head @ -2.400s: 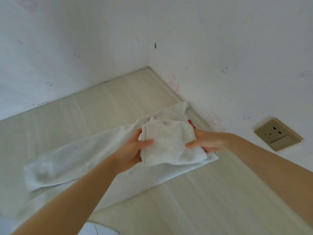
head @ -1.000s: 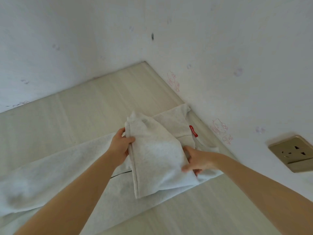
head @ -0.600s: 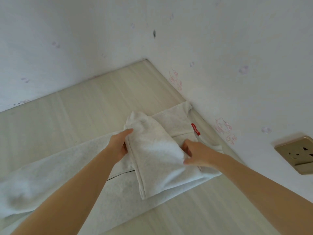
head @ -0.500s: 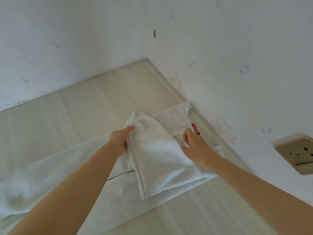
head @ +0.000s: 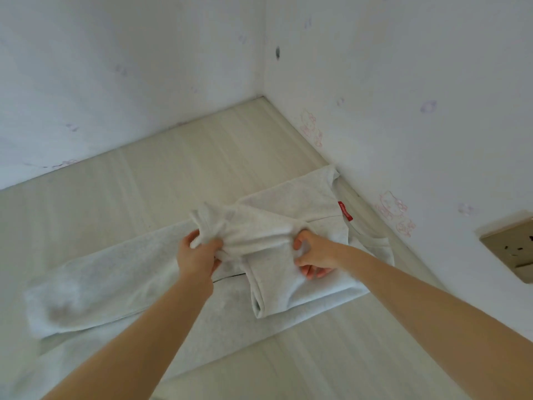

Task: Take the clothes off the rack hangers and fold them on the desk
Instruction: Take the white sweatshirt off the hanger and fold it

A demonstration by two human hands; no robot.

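Observation:
A light grey sweatshirt (head: 121, 278) with a small red label (head: 345, 212) lies across the pale wooden desk (head: 178, 168), its right end against the wall. A folded part of it (head: 268, 272) lies on top near the middle. My left hand (head: 199, 255) grips the bunched far-left corner of that folded part. My right hand (head: 313, 252) pinches its far-right edge, fingers curled into the cloth. Between both hands the fabric is lifted and gathered. No rack or hangers are in view.
White walls (head: 403, 82) meet in a corner behind the desk, with faint pink cartoon stickers (head: 395, 209) low on the right wall. A gold wall socket (head: 513, 249) sits at the right edge. Bare desk surface shows behind and in front of the garment.
Both hands have closed on the far edge of the folded part and pulled it up and toward me, so it bunches; before, it lay flat under my hands.

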